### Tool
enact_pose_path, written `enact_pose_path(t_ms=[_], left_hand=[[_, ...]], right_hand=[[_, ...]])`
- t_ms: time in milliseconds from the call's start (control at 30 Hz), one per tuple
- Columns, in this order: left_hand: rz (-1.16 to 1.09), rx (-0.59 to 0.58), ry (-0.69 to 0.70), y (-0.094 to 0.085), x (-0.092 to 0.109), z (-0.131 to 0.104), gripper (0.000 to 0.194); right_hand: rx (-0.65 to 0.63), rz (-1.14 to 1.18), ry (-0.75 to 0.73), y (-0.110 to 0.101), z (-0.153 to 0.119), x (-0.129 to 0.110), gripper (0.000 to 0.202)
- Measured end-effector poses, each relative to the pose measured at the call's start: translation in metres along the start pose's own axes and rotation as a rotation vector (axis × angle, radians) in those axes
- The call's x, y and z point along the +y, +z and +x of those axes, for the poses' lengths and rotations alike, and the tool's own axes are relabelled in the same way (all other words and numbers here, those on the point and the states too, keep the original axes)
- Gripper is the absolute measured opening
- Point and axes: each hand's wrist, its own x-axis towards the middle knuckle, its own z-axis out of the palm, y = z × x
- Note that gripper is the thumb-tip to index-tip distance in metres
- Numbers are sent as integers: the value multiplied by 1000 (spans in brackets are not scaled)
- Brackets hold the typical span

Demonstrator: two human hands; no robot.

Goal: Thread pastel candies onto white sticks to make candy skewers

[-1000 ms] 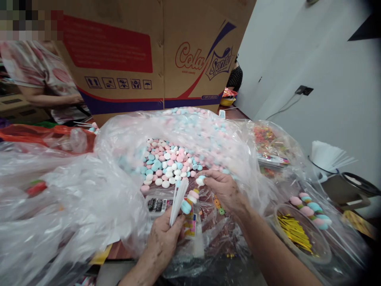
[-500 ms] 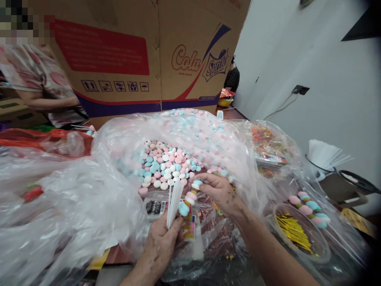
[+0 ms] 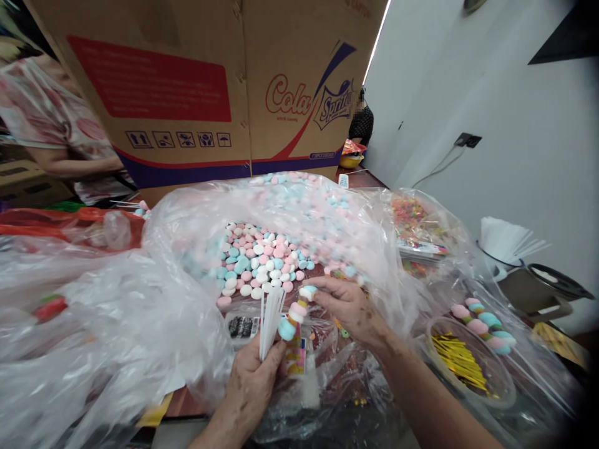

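Note:
My left hand (image 3: 255, 380) is closed around a bundle of white sticks (image 3: 271, 318). By its thumb and fingertips rises a tilted candy skewer (image 3: 297, 312) of pink, white and blue pieces with gold bits between them. At the skewer's upper end my right hand (image 3: 346, 305) pinches a blue-and-white candy (image 3: 307, 293) between thumb and fingers. Behind both hands, loose pink, blue and white candies (image 3: 262, 259) spill from a large clear plastic bag (image 3: 187, 206). The lower end of the skewer is hidden by my left hand.
A tall cardboard box (image 3: 187, 81) stands behind the bag. At the right are a round tub (image 3: 503, 390) of gold ties, finished skewers (image 3: 486, 325) and a container of white sticks (image 3: 505, 240). Crumpled plastic (image 3: 116, 330) covers the left. A person (image 3: 60, 125) is at the far left.
The view has shifted slightly. Both hands keep their holds, and the skewer and the candy at its upper end have barely moved.

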Motion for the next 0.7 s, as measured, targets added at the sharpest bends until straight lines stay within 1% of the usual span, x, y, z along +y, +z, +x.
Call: enact_pose_path(t_ms=[67,167,233,300,333,533,600,700], left_hand=[[-22,-36,-11,-2,2,0,38],[-42,-53,-5,-3,6,-1,37],[-35,-65,-14,-3,8,-1,36],[-16,-79,-26,-3,9,-2,35],[-6,-81,-24,-4,10,-2,35],[19,-78,-24,-4,10,-2,32],[14,-74,-22,-4,9,-1,33],[3,-78,-26,-3,7,-1,34]], right_hand=[[50,78,30,-1,0,-1,28],[144,221,114,2,3,0,29],[203,210,126,3,6,1,28],[233,119,84,3,8,1,26],[228,57,54,2,9,0,26],[81,-291,-81,-1,1,-7,33],[66,-375,-117,0,-2,-6,35],[79,-466,-200,2,-5,0,34]])
